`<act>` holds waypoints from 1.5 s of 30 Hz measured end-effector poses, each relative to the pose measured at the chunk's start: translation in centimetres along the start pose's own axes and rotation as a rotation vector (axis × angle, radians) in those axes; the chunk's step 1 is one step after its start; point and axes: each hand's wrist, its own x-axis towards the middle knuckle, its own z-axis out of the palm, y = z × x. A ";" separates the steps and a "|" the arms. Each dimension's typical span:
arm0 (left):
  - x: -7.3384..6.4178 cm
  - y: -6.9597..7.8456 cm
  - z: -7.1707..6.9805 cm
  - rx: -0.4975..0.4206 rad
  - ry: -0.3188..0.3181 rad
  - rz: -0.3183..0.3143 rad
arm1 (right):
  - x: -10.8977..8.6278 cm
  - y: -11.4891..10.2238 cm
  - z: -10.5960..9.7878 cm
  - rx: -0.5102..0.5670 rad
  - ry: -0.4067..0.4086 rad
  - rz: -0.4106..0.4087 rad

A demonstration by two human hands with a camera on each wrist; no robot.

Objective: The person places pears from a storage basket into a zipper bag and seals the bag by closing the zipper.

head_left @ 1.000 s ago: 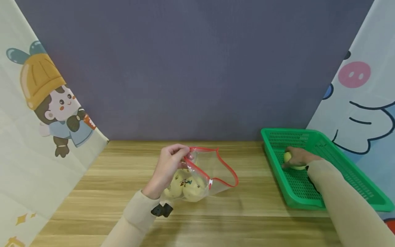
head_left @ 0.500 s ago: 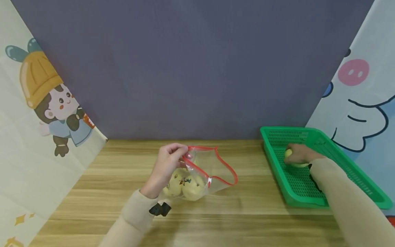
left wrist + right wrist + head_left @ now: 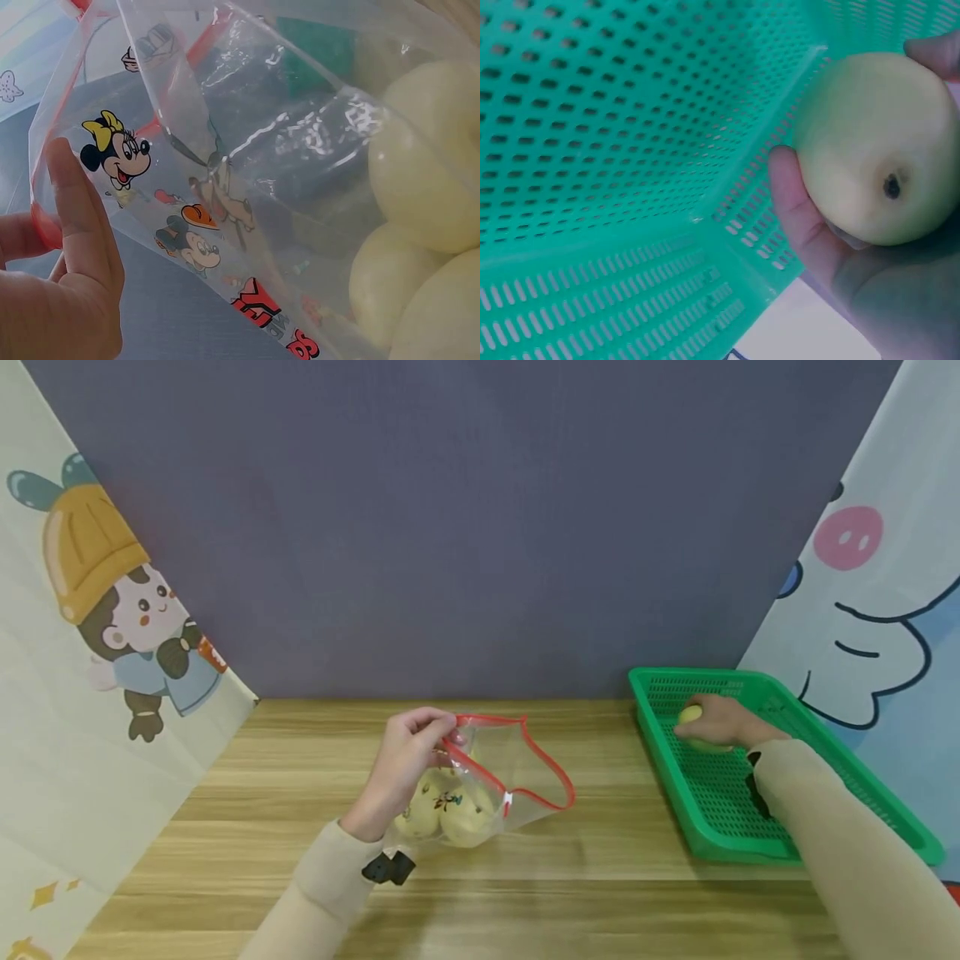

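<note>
**One hand minds the bag, the other grasps a fruit**

At the left, the left hand [image 3: 401,768] pinches the clear bag [image 3: 517,764] by its red edge [image 3: 480,770], at the corner of the mouth. That hold probably serves to keep the mouth gaping toward the right, the side where the basket [image 3: 750,850] stands. Inside the bag, pale round fruits [image 3: 467,820], at least three in the left wrist view, sit low at the left end; their weight likely steadies it on the wooden table [image 3: 600,910].

The right hand [image 3: 720,722] is inside the green basket, thumb and fingers curled round one pale yellow fruit [image 3: 870,150] near the far left corner. Gripping it from both sides seems suited to something smooth and round. Whether it touches the basket floor, I cannot tell.
</note>
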 end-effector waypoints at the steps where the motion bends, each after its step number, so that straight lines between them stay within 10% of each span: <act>1: 0.0 0.0 0.0 -0.004 -0.001 0.000 | 0.0 -0.2 -0.1 -0.002 0.008 -0.009; 45: 0.6 -0.6 1.5 -0.009 -0.003 0.010 | -2.2 -6.8 -4.2 0.119 0.120 -0.044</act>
